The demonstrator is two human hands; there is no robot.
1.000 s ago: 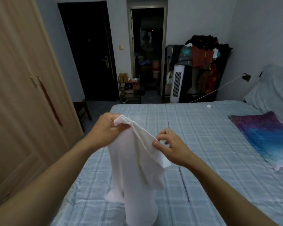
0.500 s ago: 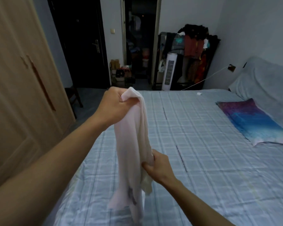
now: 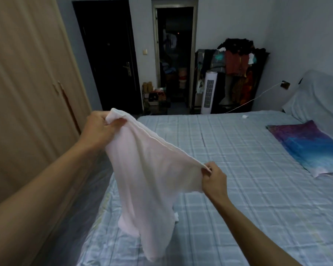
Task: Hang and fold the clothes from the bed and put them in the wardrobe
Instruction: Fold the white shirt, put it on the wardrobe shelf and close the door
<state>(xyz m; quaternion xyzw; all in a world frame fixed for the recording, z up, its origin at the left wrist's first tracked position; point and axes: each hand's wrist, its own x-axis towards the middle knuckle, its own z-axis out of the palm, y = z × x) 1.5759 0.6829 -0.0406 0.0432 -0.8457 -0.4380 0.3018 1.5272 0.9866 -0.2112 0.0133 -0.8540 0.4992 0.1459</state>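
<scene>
Right grip (image 3: 213,179) has moved outward, spreading the white garment (image 3: 152,179), which hangs over the bed (image 3: 238,169) near its left edge. Left grip (image 3: 100,129) clamped on top corner; right pinches opposite edge. Step, judged: opening out. Next: lay flat, fold.

Dim pale-grey walls (image 3: 306,35) frame a closed black door (image 3: 108,54) and an open doorway (image 3: 174,54), with a white tower fan (image 3: 209,93) fronting a laden clothes rack (image 3: 236,70).

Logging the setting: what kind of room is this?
Most likely a home bedroom: a wide bed with a checked blue sheet, a wooden wardrobe beside it, and a loaded clothes rack by the far wall. The left hand and right hand hold a white garment over the bed.
</scene>
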